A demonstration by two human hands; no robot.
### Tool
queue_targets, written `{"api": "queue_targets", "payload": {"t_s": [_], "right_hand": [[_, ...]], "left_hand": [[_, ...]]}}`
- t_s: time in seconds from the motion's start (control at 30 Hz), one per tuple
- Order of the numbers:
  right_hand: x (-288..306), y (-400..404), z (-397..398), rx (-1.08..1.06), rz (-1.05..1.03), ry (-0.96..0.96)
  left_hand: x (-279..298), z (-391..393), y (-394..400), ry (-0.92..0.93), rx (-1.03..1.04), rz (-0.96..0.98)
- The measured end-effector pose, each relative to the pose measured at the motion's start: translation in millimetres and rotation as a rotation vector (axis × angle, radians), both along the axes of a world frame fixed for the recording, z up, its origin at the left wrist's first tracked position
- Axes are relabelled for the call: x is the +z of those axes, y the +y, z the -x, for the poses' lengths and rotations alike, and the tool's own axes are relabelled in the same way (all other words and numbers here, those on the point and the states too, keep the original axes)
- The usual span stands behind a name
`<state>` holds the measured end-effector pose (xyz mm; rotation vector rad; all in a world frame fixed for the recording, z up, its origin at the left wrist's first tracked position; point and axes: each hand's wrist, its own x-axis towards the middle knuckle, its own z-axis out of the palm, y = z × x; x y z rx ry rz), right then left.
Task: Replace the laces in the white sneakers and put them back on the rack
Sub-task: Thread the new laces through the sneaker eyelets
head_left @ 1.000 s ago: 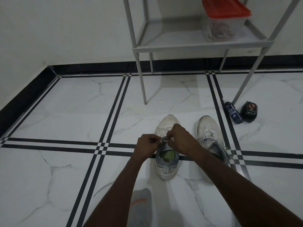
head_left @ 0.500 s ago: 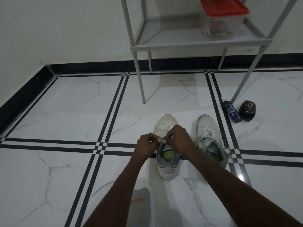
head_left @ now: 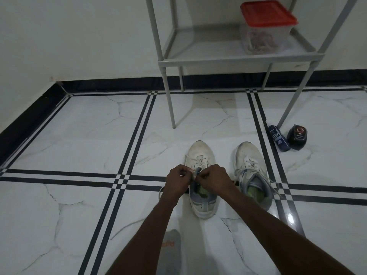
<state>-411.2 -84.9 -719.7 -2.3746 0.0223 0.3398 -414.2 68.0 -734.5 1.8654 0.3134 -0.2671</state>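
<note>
Two white sneakers stand side by side on the marble floor, toes pointing away from me. Over the tongue of the left sneaker (head_left: 200, 153), my left hand (head_left: 177, 180) and my right hand (head_left: 213, 178) pinch the white lace (head_left: 199, 160) at its top eyelets. A loose end of that lace trails left under my left wrist. The right sneaker (head_left: 251, 171) is laced, with loose ends draped over its sides. The grey metal rack (head_left: 218, 58) stands beyond the shoes against the wall.
A clear tub with a red lid (head_left: 266, 26) sits on the rack's low shelf. A blue bottle (head_left: 279, 140) and a black tin (head_left: 297, 136) lie by the rack's right front leg. My grey-socked foot (head_left: 170, 253) is at the bottom edge.
Both hands stay on the lace at the left sneaker's tongue, with only small finger shifts. The camera has tilted slightly, so the scene sits a little lower in view.
</note>
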Motion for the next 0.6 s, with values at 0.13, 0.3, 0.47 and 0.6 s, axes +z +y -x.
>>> {"api": "queue_targets", "payload": {"t_s": [0.13,0.3,0.47,0.6], "right_hand": [[-1,2,2,-0.036,-0.002,-0.025],[-3,0,4,-0.063,-0.024,-0.019],[-5,1,3,-0.056,-0.036,-0.015],[-5,-3,3,-0.032,-0.043,-0.033]], "left_hand": [[1,0,0,0.069,0.195,0.061],[-29,12,57,0.257,0.465,-0.159],[-30,19,51,-0.034,0.366,-0.389],[-21,9,12,-0.427,0.012,-0.503]]}}
